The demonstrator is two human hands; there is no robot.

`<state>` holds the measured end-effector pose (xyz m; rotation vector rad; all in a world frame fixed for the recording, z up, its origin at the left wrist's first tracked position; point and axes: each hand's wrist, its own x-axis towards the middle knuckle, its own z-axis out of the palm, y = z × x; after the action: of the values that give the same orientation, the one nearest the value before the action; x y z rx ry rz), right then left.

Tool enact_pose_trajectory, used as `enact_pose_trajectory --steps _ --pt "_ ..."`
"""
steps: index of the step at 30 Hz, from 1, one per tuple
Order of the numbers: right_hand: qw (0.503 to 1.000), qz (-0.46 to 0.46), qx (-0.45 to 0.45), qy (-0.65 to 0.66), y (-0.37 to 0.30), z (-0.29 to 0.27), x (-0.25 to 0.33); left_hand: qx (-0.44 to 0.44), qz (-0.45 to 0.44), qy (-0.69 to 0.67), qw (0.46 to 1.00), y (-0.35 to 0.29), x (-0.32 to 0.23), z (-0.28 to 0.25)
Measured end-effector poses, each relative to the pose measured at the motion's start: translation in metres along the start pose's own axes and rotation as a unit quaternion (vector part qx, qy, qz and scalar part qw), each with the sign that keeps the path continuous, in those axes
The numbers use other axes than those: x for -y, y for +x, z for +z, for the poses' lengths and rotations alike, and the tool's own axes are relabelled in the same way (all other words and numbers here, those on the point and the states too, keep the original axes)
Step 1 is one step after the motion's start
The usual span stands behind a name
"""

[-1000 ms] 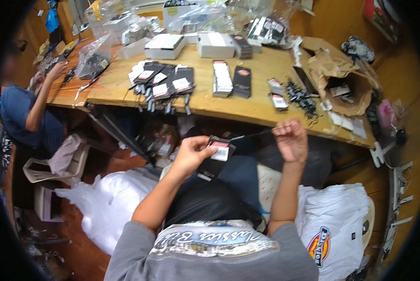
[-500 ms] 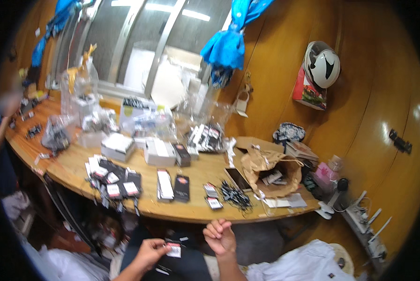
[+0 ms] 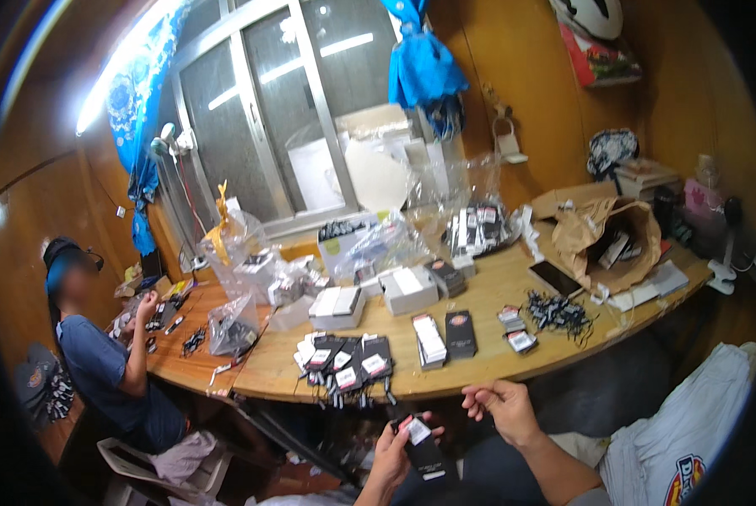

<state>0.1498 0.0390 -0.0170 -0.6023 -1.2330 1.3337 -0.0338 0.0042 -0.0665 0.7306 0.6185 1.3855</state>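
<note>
My left hand (image 3: 387, 460) grips a black hang tag (image 3: 426, 458) with a white and red sticker on it, its fingertips showing at the tag's far side. Right of it, just off the table's front edge, my right hand (image 3: 515, 411) is closed in a pinch; what is between its fingers, if anything, is too small to make out. On the table before me lie a spread of stickered black tags (image 3: 344, 361) with dark cords, a stack of white labels (image 3: 429, 341), a stack of black tags (image 3: 460, 334), a small stack of stickers (image 3: 518, 339) and a heap of black cords (image 3: 558, 313).
White boxes (image 3: 337, 308), clear plastic bags (image 3: 385, 244) and a bag of tags (image 3: 480, 229) stand along the back. To the right are a phone (image 3: 555, 279) and an open brown paper bag (image 3: 598, 243). A co-worker (image 3: 108, 358) sits at the table's left end.
The view has swung left, bringing the co-worker into sight. My left hand still holds a tag, now tilted and more visible. My right hand has turned, its fingers pinched and pointing left.
</note>
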Motion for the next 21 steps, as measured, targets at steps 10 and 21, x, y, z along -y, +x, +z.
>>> enact_pose_trajectory --steps 10,21 --pt "0.992 0.014 0.025 -0.120 0.000 0.010 0.002 -0.078 0.135 0.253 0.955 0.021 -0.008 0.036" --pt "0.965 -0.121 -0.062 -0.223 -0.007 0.017 -0.014 -0.108 0.200 0.271 0.935 0.016 0.000 0.051"
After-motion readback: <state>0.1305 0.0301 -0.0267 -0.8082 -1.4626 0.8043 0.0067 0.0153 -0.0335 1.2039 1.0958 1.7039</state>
